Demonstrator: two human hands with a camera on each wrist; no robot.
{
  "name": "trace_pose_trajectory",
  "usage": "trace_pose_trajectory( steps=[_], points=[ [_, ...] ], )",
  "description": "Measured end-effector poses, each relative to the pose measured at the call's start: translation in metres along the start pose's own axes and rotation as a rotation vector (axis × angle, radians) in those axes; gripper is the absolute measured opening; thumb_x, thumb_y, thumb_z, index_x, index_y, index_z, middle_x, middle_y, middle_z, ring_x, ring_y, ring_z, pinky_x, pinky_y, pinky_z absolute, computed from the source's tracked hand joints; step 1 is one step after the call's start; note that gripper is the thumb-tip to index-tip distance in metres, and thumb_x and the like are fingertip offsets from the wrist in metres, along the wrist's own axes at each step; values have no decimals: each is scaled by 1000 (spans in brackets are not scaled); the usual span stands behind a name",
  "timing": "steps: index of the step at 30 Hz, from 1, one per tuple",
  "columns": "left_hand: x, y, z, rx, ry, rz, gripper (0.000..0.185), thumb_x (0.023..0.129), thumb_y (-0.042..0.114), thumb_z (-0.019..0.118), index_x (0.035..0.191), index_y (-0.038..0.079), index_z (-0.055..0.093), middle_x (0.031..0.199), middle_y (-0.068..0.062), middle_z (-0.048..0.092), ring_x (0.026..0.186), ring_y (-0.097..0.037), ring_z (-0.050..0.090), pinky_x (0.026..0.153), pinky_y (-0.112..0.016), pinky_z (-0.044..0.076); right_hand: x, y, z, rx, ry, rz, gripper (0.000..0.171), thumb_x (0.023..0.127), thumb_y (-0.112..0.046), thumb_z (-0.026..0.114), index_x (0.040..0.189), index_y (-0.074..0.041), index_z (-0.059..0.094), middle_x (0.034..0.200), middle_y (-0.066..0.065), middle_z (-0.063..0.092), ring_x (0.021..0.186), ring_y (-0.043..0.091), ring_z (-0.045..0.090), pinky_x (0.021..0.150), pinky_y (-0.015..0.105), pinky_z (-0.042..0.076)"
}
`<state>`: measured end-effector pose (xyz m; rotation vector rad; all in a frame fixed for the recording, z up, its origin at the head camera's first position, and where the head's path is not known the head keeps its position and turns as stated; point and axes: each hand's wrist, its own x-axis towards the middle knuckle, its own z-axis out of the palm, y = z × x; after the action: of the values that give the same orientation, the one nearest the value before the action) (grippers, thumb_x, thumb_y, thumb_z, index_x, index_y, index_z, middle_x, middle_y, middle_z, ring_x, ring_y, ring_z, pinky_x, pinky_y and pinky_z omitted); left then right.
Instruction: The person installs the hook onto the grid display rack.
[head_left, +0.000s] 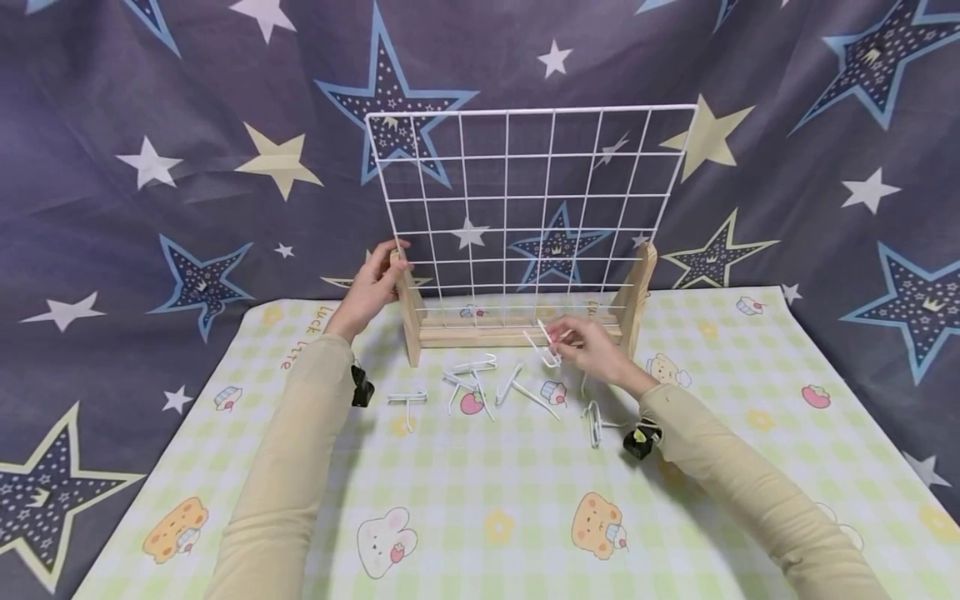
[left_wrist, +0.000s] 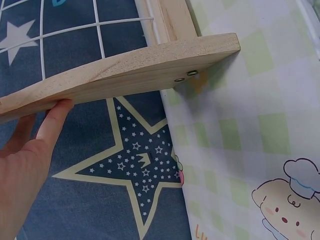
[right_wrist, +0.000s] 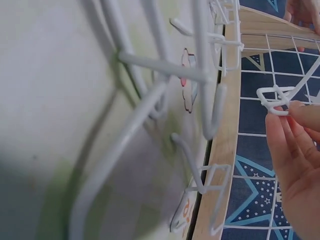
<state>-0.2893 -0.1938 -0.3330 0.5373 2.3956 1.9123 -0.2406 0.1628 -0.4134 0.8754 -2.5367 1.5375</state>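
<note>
A white wire grid rack (head_left: 506, 197) stands upright in a wooden base, between two wooden side supports. At the left support (head_left: 409, 321), my left hand (head_left: 369, 290) grips the upper end, with the thumb in front in the head view. In the left wrist view, fingers (left_wrist: 56, 120) press against the underside of that wooden piece. My right hand (head_left: 596, 352) pinches a white wire hook (right_wrist: 272, 111) between thumb and fingertips, in front of the grid's lower right part. The hook's prong points up toward the grid.
Several loose white wire hooks lie on the checked tablecloth (head_left: 450, 475) in front of the rack, including a hook (head_left: 408, 397) at left and another hook (head_left: 596, 425) near the right wrist. A dark star-patterned cloth (head_left: 225, 83) hangs behind.
</note>
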Motion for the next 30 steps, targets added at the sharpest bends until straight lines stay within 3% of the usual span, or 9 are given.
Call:
trace_pose_trajectory(
  steps=[6, 11, 19, 25, 30],
  points=[
    [-1, -1, 1, 5, 4, 5, 42, 105, 15, 41, 144, 2, 32, 135, -36, 39, 128, -49, 37, 95, -64, 38, 1, -5, -3, 57, 32, 9, 21, 88, 15, 58, 109, 16, 57, 93, 28, 61, 82, 44, 63, 66, 39, 57],
    [-1, -1, 0, -4, 2, -1, 42, 105, 15, 41, 144, 2, 31, 133, -34, 41, 127, -49, 37, 95, -63, 38, 1, -24, -5, 59, 62, 24, 23, 87, 18, 57, 110, 19, 55, 94, 35, 60, 84, 51, 61, 69, 48, 56],
    [0, 2, 0, 0, 4, -5, 43, 105, 16, 41, 144, 2, 32, 131, -33, 42, 127, -49, 38, 95, -64, 39, 13, -5, -8, 11, 123, 16, 26, 87, 11, 64, 113, 12, 58, 95, 25, 64, 82, 40, 65, 68, 34, 57],
    [0, 2, 1, 1, 4, -9, 43, 105, 16, 41, 145, 3, 32, 131, -30, 43, 127, -49, 37, 96, -63, 38, 21, -10, -10, 38, 160, -32, 25, 87, 14, 62, 112, 10, 59, 94, 28, 63, 80, 41, 65, 69, 45, 57],
    [-1, 3, 1, 7, 0, -13, 44, 105, 17, 41, 145, 3, 31, 134, -33, 41, 129, -47, 37, 96, -63, 38, 27, -17, -12, 56, 186, -34, 25, 88, 16, 59, 112, 10, 59, 98, 30, 62, 81, 44, 64, 68, 39, 57]
  ],
)
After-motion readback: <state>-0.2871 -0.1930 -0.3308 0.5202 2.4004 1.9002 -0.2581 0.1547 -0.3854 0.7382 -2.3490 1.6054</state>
